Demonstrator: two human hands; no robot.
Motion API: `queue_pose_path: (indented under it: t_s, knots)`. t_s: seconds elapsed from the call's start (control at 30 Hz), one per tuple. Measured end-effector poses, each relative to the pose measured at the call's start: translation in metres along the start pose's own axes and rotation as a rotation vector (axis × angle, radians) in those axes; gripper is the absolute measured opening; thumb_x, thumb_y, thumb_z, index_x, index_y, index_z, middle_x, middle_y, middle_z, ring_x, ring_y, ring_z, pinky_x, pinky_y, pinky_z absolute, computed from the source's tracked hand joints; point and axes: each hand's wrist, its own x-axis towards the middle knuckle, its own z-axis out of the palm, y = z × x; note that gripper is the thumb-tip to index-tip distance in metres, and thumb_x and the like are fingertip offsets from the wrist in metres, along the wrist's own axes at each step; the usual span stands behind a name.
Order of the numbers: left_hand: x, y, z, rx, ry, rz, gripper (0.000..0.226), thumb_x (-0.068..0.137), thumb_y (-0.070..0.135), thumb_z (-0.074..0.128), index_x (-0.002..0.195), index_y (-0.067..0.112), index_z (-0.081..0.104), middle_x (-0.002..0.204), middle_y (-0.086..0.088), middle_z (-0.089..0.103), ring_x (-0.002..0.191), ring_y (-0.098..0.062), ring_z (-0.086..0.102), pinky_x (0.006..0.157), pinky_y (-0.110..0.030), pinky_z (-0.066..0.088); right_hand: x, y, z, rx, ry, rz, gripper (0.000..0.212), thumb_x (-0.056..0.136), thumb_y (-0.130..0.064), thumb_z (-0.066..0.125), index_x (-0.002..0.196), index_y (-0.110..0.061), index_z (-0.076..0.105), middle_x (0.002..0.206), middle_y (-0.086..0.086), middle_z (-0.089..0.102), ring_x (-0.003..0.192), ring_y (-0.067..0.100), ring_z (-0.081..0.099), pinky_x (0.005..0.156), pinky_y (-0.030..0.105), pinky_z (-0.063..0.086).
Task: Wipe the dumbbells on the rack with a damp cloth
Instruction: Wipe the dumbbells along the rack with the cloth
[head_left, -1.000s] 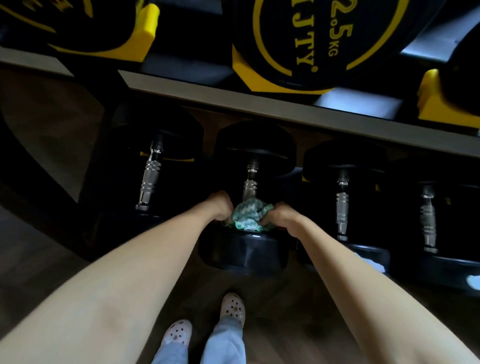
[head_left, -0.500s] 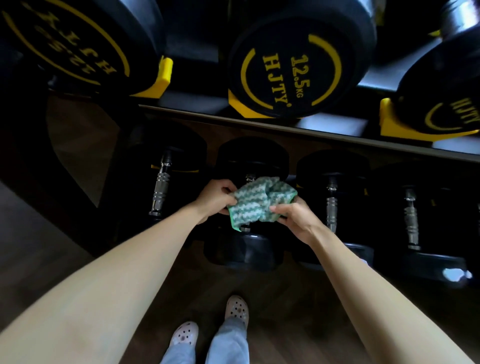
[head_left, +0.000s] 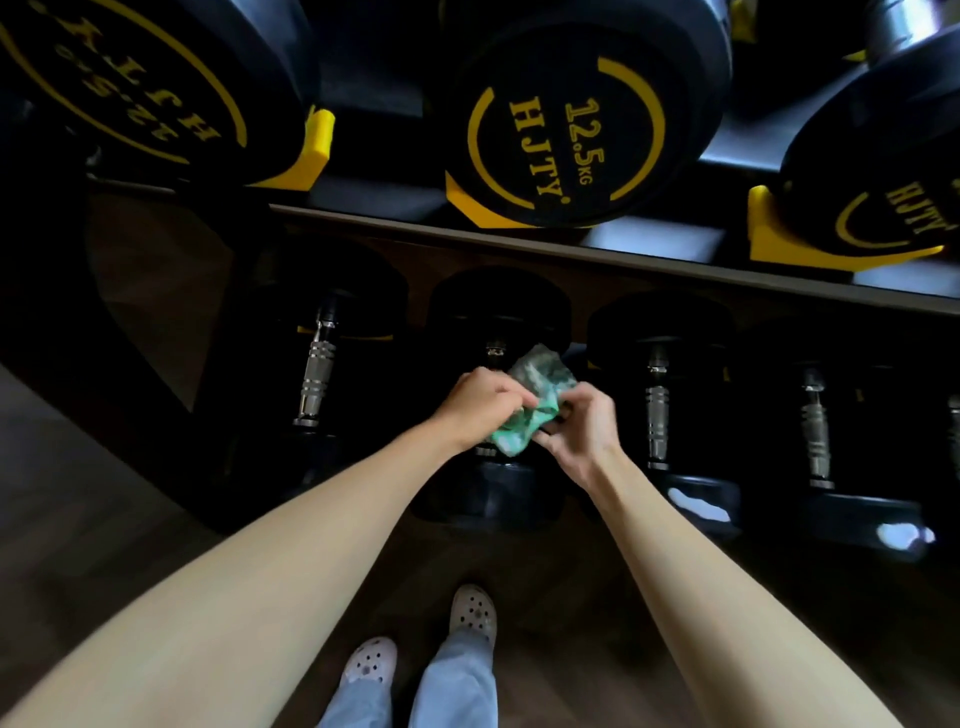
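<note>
Both hands met over the handle of the centre dumbbell on the lower tier of the rack, and everything else is placed from that dumbbell. The left hand had its fingers curled, pinching the near-left edge of the green-and-white cloth. The right hand pinched the cloth's opposite side between thumb and bent fingers. The cloth was bunched between the two hands, in front of the centre dumbbell's handle and between its two black heads. Whether it touched the metal could not be told. Just to the left of the centre dumbbell lay a second dumbbell with a ridged steel handle. To its right lay a third dumbbell, and beyond that a fourth dumbbell, all parallel to it. Above and behind the centre dumbbell ran the grey shelf rail of the upper tier. Directly over that sat a large dumbbell marked "HJTY 12.5 KG" in yellow, resting in a yellow cradle. Similar yellow-marked dumbbells flanked it on either side. Nearer the person than the centre dumbbell, on the dark wooden floor, stood two pale perforated clogs below light blue trouser legs.
</note>
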Motion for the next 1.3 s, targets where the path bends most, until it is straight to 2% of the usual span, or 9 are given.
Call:
queue_pose_path:
  t_s: [0.2, 0.37, 0.47, 0.57, 0.67, 0.8, 1.03, 1.2, 1.3]
  knots:
    - [-0.002, 0.007, 0.001, -0.07, -0.207, -0.084, 0.041, 0.077, -0.017, 0.042, 0.111, -0.009, 0.064, 0.128, -0.016, 0.058, 0.124, -0.018, 0.049, 0.11, -0.028, 0.032, 0.0, -0.006, -0.006, 0.05, -0.111, 0.11, 0.024, 0.094, -0.022, 0.049, 0.1, -0.001, 0.06, 0.095, 0.017, 0.068, 0.087, 0.025, 0.067, 0.077, 0.036, 0.056]
    - [0.01, -0.006, -0.021, -0.453, 0.225, -0.181, 0.032, 0.079, -0.014, 0.036, 0.088, -0.012, 0.067, 0.067, -0.01, 0.066, 0.06, -0.013, 0.062, 0.064, -0.023, 0.053, 0.02, -0.009, -0.011, -0.142, 0.113, -0.057, 0.03, 0.09, -0.006, 0.057, 0.119, 0.001, 0.053, 0.101, 0.015, 0.065, 0.084, 0.024, 0.065, 0.075, 0.035, 0.053]
    - [0.034, -0.035, -0.032, -0.422, 0.393, -0.393, 0.029, 0.089, -0.002, 0.036, 0.076, 0.006, 0.061, 0.072, -0.01, 0.061, 0.062, -0.019, 0.058, 0.057, -0.024, 0.048, 0.035, -0.011, -0.008, -0.549, 0.254, -0.262, 0.04, 0.086, -0.004, 0.063, 0.124, -0.008, 0.051, 0.11, 0.007, 0.06, 0.094, 0.021, 0.06, 0.081, 0.033, 0.049]
    - [0.039, -0.06, -0.029, -0.069, 0.168, -0.566, 0.024, 0.095, 0.009, 0.04, 0.104, 0.002, 0.06, 0.104, -0.013, 0.063, 0.096, -0.026, 0.062, 0.074, -0.028, 0.048, 0.053, -0.004, 0.006, -0.764, 0.279, -0.427, 0.039, 0.085, -0.002, 0.063, 0.122, -0.006, 0.053, 0.111, 0.009, 0.061, 0.105, 0.023, 0.058, 0.084, 0.028, 0.045]
    - [0.031, -0.068, -0.017, 0.076, -0.128, -0.583, 0.02, 0.095, 0.009, 0.043, 0.103, 0.0, 0.059, 0.079, -0.006, 0.058, 0.065, -0.012, 0.051, 0.051, -0.019, 0.034, 0.073, 0.008, 0.022, -0.935, 0.306, -0.49, 0.036, 0.084, -0.003, 0.061, 0.119, -0.004, 0.054, 0.11, 0.015, 0.063, 0.106, 0.03, 0.058, 0.074, 0.022, 0.038]
    - [0.035, -0.075, -0.017, 0.111, -0.131, -0.575, 0.03, 0.095, 0.006, 0.038, 0.118, -0.005, 0.054, 0.105, -0.02, 0.067, 0.054, -0.01, 0.046, 0.041, -0.016, 0.032, 0.076, 0.016, 0.021, -1.185, 0.276, -0.535, 0.034, 0.085, -0.004, 0.056, 0.119, -0.008, 0.053, 0.112, 0.017, 0.064, 0.105, 0.034, 0.058, 0.083, 0.03, 0.041]
    - [0.026, -0.071, -0.018, 0.111, -0.127, -0.556, 0.028, 0.092, 0.004, 0.041, 0.113, -0.005, 0.057, 0.079, -0.008, 0.062, 0.06, -0.011, 0.051, 0.045, -0.019, 0.034, 0.057, 0.016, -0.014, -1.428, 0.008, -0.358, 0.019, 0.081, -0.005, 0.062, 0.098, -0.008, 0.071, 0.092, 0.01, 0.071, 0.091, 0.024, 0.064, 0.069, 0.027, 0.047]
    - [0.024, -0.074, -0.019, 0.103, -0.116, -0.537, 0.028, 0.09, 0.003, 0.043, 0.111, -0.006, 0.06, 0.089, -0.013, 0.064, 0.079, -0.018, 0.055, 0.08, -0.032, 0.05, 0.042, 0.007, -0.013, -1.658, -0.276, -0.127, 0.03, 0.08, 0.005, 0.055, 0.103, -0.006, 0.071, 0.086, 0.003, 0.062, 0.081, 0.014, 0.055, 0.061, 0.022, 0.039]
    - [0.023, -0.074, -0.023, 0.035, -0.12, -0.551, 0.031, 0.093, 0.004, 0.04, 0.12, -0.003, 0.053, 0.093, -0.013, 0.067, 0.068, -0.012, 0.054, 0.057, -0.021, 0.042, 0.055, -0.008, 0.005, -1.534, -0.19, -0.168, 0.021, 0.076, 0.003, 0.058, 0.094, -0.003, 0.069, 0.083, 0.01, 0.062, 0.079, 0.022, 0.057, 0.058, 0.025, 0.04]
